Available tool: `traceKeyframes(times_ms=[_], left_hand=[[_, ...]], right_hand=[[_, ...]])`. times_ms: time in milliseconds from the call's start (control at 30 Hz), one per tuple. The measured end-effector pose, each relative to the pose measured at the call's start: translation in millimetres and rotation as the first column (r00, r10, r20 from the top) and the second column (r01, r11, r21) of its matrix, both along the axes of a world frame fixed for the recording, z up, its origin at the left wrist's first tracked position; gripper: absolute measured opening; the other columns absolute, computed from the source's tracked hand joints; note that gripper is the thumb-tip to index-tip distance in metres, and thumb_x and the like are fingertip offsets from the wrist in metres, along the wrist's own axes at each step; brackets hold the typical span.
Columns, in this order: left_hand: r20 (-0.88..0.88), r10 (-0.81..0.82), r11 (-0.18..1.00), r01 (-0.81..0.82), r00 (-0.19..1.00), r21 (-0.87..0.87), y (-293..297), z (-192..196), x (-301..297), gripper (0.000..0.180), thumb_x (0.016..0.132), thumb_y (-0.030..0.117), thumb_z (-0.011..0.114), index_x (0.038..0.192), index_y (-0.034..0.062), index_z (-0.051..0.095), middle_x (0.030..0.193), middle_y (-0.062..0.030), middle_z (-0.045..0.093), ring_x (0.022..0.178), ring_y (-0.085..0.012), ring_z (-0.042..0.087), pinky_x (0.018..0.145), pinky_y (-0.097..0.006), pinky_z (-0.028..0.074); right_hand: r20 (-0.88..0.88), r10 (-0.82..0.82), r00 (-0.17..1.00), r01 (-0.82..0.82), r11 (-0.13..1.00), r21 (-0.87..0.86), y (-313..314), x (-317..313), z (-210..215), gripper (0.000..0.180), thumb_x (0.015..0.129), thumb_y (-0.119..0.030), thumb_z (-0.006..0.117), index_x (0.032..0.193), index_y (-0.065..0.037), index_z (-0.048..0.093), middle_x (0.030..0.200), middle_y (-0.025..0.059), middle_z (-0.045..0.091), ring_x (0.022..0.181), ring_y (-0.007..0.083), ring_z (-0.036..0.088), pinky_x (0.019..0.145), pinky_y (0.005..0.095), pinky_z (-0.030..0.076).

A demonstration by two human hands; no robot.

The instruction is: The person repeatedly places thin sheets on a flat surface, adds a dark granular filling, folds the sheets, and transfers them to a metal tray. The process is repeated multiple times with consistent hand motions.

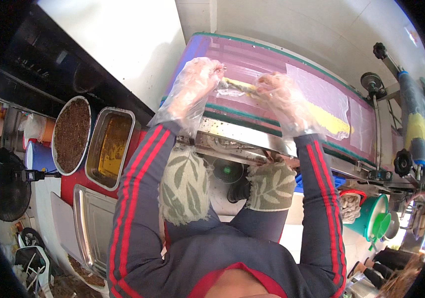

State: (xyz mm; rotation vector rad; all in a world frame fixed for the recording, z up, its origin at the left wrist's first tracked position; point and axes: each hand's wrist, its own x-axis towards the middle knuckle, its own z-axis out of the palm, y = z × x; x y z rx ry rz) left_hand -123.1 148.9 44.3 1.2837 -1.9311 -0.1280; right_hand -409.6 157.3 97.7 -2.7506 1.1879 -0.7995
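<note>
Both my hands wear loose clear plastic gloves and work over a pink-purple conveyor belt. A thin yellow strip, perhaps dough, runs along the belt, with a dark greyish filling lying on its left end. My left hand is closed at that left end, fingertips curled together; what they pinch is hidden. My right hand has its fingers curled down on the strip, which passes under the palm and comes out at the right. A whitish translucent sheet lies behind the strip.
At left stand a round tub of brown crumbly filling and a metal pan of yellow oil, above a metal tray lid. A roller with black knobs is at right, near green bowls. Patterned cloths cover my knees.
</note>
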Motion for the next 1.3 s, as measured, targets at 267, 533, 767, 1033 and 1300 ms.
traceKeyframes(times_ms=[267,533,767,1033,1300], left_hand=[[0.192,-0.145,0.980,0.114,0.971,0.165,53,-2,2,0.015,0.093,0.015,0.070,0.106,0.0106,0.077,0.108,-0.0104,0.074,0.110,-0.0337,0.069,0.099,-0.047,0.054],[-0.165,0.562,0.787,-0.462,0.811,0.409,155,59,135,0.023,0.105,0.025,0.059,0.109,0.0028,0.065,0.097,-0.0188,0.074,0.087,-0.0351,0.072,0.085,-0.046,0.055],[0.236,0.443,0.868,-0.480,0.865,0.128,207,8,184,0.025,0.112,0.028,0.051,0.115,0.0042,0.056,0.099,-0.0162,0.068,0.098,-0.0330,0.067,0.088,-0.043,0.052],[-0.097,0.256,0.956,-0.237,0.962,0.172,105,2,16,0.036,0.109,0.024,0.054,0.135,0.0013,0.065,0.136,-0.0230,0.068,0.124,-0.0367,0.067,0.107,-0.048,0.053],[0.545,-0.021,0.998,-0.016,0.838,0.062,36,-23,-6,0.028,0.093,0.023,0.065,0.112,0.0051,0.075,0.116,-0.0146,0.076,0.116,-0.0319,0.071,0.102,-0.047,0.054]], right_hand=[[0.136,-0.123,0.983,0.053,0.900,0.433,31,-9,-46,0.025,0.096,-0.010,0.070,0.120,-0.012,0.076,0.119,0.0135,0.072,0.113,0.0329,0.068,0.098,0.0434,0.058],[-0.028,-0.118,0.993,0.115,0.988,-0.100,64,-33,-25,0.031,0.093,-0.013,0.077,0.124,-0.011,0.073,0.130,0.0144,0.069,0.119,0.0354,0.068,0.100,0.0451,0.057],[0.177,-0.106,0.979,0.094,0.993,0.075,76,-36,-27,0.028,0.093,-0.010,0.077,0.121,-0.007,0.074,0.124,0.0155,0.072,0.115,0.0354,0.071,0.099,0.0424,0.056],[0.023,-0.263,0.965,0.258,0.959,0.114,56,-13,-32,0.038,0.096,-0.020,0.074,0.133,-0.013,0.069,0.129,0.0164,0.071,0.120,0.0395,0.068,0.101,0.0480,0.055],[-0.080,-0.120,0.990,0.140,0.934,0.328,-13,26,-86,0.044,0.102,-0.030,0.068,0.144,-0.017,0.065,0.133,0.0189,0.069,0.121,0.0367,0.066,0.105,0.0485,0.052]])
